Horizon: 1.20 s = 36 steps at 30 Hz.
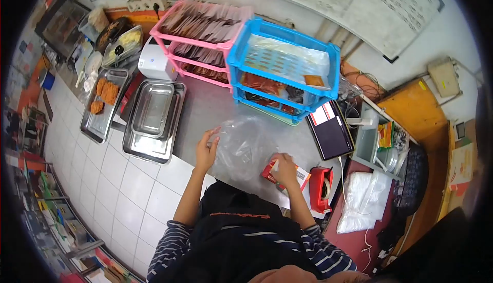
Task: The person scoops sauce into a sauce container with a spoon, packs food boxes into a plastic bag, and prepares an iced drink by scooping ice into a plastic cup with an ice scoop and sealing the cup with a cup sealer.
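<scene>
A clear plastic bag (241, 147) is spread over the steel counter in front of me. My left hand (206, 151) pinches its left edge between thumb and fingers. On the bag's right side, my right hand (286, 170) is closed on a small red-and-white packet (267, 169), which touches or overlaps the bag's lower right edge. Part of the packet is hidden under the fingers. Just right of that hand stands a red tape dispenser (321, 189), with white paper beside it.
Behind the bag stand a pink tiered rack (165, 39) with packed sachets and a blue tiered rack (241, 70). Steel trays (128, 144) and a tray of fried pieces (97, 131) are at left. A tablet (336, 136) and folded white plastic bags (362, 201) lie right.
</scene>
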Tool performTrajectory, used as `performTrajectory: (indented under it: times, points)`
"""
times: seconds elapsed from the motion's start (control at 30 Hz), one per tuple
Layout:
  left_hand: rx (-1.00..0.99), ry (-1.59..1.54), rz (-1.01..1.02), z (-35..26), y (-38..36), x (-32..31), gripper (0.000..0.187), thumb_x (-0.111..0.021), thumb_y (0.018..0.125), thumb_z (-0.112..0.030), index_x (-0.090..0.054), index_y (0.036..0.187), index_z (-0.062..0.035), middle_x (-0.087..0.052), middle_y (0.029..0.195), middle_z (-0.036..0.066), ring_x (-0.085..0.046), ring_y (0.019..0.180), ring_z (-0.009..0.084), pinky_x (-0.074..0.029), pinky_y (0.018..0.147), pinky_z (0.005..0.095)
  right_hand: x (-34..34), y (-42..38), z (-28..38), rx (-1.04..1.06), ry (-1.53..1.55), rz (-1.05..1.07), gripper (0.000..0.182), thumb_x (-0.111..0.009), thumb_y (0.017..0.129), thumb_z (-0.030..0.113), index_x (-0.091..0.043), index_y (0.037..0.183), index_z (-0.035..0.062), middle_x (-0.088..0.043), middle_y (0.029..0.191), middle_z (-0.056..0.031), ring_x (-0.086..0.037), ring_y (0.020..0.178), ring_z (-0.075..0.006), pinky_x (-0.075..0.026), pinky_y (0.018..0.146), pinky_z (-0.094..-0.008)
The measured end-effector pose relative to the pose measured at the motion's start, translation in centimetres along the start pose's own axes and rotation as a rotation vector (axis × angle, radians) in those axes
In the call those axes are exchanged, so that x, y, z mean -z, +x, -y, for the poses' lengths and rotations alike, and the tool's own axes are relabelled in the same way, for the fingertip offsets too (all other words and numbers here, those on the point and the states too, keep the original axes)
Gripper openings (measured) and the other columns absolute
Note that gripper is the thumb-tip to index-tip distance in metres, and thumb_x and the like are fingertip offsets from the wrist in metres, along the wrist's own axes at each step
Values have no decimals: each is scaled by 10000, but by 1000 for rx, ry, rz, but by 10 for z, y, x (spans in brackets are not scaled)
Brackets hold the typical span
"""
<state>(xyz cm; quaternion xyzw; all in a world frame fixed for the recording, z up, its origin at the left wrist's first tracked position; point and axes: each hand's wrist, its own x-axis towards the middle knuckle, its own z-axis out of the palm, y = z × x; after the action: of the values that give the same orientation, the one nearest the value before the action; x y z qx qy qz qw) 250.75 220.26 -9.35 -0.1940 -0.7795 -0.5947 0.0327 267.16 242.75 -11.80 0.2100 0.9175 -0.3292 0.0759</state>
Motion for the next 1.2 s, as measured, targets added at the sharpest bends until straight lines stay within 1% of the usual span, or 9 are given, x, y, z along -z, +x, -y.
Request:
performTrajectory:
  times: [0.17, 0.4, 0.73, 0.8, 0.97, 1.03, 1.07, 1.13, 1.2]
  points:
    - [134, -35, 169, 25, 10, 14, 221, -552, 832, -70, -548, 1053, -56, -629, 957, 58, -455, 504, 84, -357, 454, 207, -30, -31, -36, -212, -494, -105, 1158, -800, 451, 256, -120, 1386, 215, -266, 1314, -198, -265, 1209, -415, -211, 946, -635]
    - [45, -103, 197, 57, 21, 12, 266, -524, 857, -149, -541, 1111, -72, -609, 1034, 61, -461, 531, 81, -382, 511, 220, 50, -20, 37, -310, -381, 13, 1263, -833, 354, 256, -112, 1384, 148, -377, 1211, -221, -368, 1127, -415, -301, 907, -573]
    - [-67, -400, 108, 106, 8, 5, 345, -490, 871, -143, -472, 1199, -35, -586, 1077, 86, -530, 678, 98, -435, 606, 234, 0, 81, 177, 703, 334, -58, 1128, -809, 466, 235, -138, 1342, 3, -335, 1234, -239, -338, 1164, -399, -283, 1000, -422]
    - [11, -556, -75, 100, 18, 19, 358, -481, 879, -137, -452, 1219, -31, -584, 1074, 80, -549, 738, 103, -449, 650, 229, -34, 109, 141, 709, 220, 0, 1114, -803, 479, 241, -141, 1351, 37, -331, 1238, -239, -344, 1167, -388, -286, 996, -437]
    - [616, -331, 353, -11, 33, 71, 374, -433, 913, -153, -412, 1274, -60, -538, 1150, 40, -508, 795, 66, -435, 706, 211, -47, 90, 105, 283, -729, 208, 987, -744, 584, 290, -172, 1385, 213, -404, 1228, -210, -420, 1123, -377, -303, 948, -544]
    - [211, -598, 341, -54, 12, 39, 467, -500, 885, -192, -363, 1322, -102, -573, 997, 13, -434, 546, 20, -372, 473, 179, -50, 80, 88, 114, -710, 256, 867, -722, 613, 319, -277, 1346, 192, -489, 1128, -189, -484, 1039, -362, -342, 924, -514]
    - [368, -619, 542, -95, 2, 44, 513, -502, 881, -159, -309, 1353, -101, -516, 1179, 53, -538, 783, 72, -443, 597, 210, -50, 76, 79, -57, -691, 292, 759, -699, 641, 348, -381, 1307, 170, -575, 1029, -169, -548, 955, -348, -380, 900, -483]
    - [156, -747, 787, -110, -24, 18, 584, -476, 880, -109, -184, 1384, -68, -97, 1461, 100, -124, 1326, 178, -262, 1009, 314, -49, 67, 61, -37, -733, 285, 726, -691, 648, 345, -392, 1284, 162, -575, 1013, -165, -548, 939, -343, -383, 885, -477]
    - [-92, -612, 802, -106, -43, -4, 572, -455, 887, -110, -176, 1384, -57, -133, 1455, 107, -188, 1316, 206, -221, 1031, 332, -50, 78, 62, 22, -808, 234, 663, -674, 662, 339, -414, 1240, 147, -577, 980, -159, -550, 906, -335, -389, 856, -466]
